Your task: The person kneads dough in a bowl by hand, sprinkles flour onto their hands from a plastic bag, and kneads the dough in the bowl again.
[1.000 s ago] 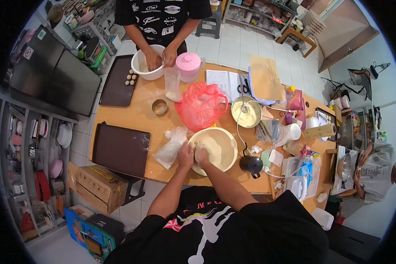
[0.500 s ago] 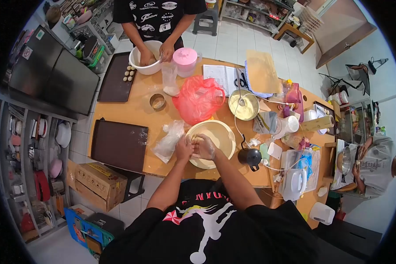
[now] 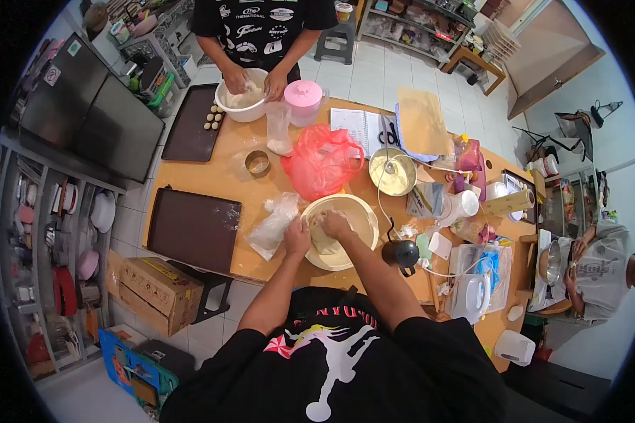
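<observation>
In front of me stands a cream plastic bowl with pale dough inside. My left hand is at the bowl's left rim, its fingers closed around the edge. My right hand reaches into the bowl, fingers curled down on the dough; its fingertips are partly hidden. Left of the bowl, near my left hand, lies a clear plastic bag with something white in it. A red plastic bag sits just beyond the bowl.
Dark baking trays lie at left, the far one holding several dough balls. Across the table a person works in a white bowl. A metal bowl of cream-coloured mix, a black appliance and a cable stand at right. Another person is far right.
My hands were together above the bowl. They have parted: the left is at the rim, the right down in the bowl. The person opposite has raised a hand in the white bowl.
</observation>
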Demonstrator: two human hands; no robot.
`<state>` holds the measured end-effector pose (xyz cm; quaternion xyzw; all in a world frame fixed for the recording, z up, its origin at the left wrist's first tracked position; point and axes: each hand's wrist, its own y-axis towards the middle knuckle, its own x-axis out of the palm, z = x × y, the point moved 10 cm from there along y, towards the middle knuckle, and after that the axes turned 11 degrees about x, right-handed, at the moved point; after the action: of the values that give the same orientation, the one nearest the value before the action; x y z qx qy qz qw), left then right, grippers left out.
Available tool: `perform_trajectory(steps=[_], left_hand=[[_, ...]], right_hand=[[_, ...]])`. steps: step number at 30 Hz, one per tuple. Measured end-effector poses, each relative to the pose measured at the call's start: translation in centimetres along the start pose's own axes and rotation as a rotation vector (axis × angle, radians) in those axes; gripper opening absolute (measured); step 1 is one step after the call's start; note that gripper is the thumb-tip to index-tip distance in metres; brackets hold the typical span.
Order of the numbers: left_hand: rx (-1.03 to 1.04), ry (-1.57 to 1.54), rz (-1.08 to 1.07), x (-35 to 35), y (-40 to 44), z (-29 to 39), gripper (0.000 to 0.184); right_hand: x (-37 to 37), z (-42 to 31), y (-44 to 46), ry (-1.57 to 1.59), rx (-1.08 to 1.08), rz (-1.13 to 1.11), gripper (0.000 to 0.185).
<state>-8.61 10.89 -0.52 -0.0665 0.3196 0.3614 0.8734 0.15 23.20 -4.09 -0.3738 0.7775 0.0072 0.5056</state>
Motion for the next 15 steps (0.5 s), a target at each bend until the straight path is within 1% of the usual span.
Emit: perform_trajectory(steps=[4,6,7,9,10,13,14,15], left_hand=[[0.0,0.024,-0.017,1.0,-0.4,-1.7,0.039],[-0.004,0.013,-0.027,0.8,-0.6,-1.3,0.04],[-0.004,0.008,-0.032,0.8,-0.7,-1.0,0.04],[0.023,0.023,0.029,0.4,-0.7,-0.5,0.039],[0.035,0.03,0.062,0.1,-0.7,-0.2,0.039],[0.03,-0.013,-0.01,0.3,-0.5,0.0,0.038],[0.037,-0.011,0.004,0.0,-0.5,0.3,0.038],[0.044,-0.009,0.019,-0.1,-0.4,0.5,0.037]], right_hand=[[-4.1,-3.0,-4.8,-0.031,-0.186,-0.06,0.03],[-5.3,-3.6,-7.5,-0.105,-0.265,-0.076,0.028],[-5.7,-3.6,-8.8,-0.09,-0.307,-0.078,0.027],[-6.2,-3.8,-11.4,-0.059,-0.397,-0.079,0.025],[-6.9,-4.2,-12.6,-0.038,-0.394,-0.077,0.02],[-4.5,-1.9,-13.8,-0.285,-0.241,-0.151,0.019],[-3.2,-1.4,-14.2,-0.425,-0.268,-0.114,0.019],[-2.9,-1.4,-14.4,-0.405,-0.254,-0.092,0.018]])
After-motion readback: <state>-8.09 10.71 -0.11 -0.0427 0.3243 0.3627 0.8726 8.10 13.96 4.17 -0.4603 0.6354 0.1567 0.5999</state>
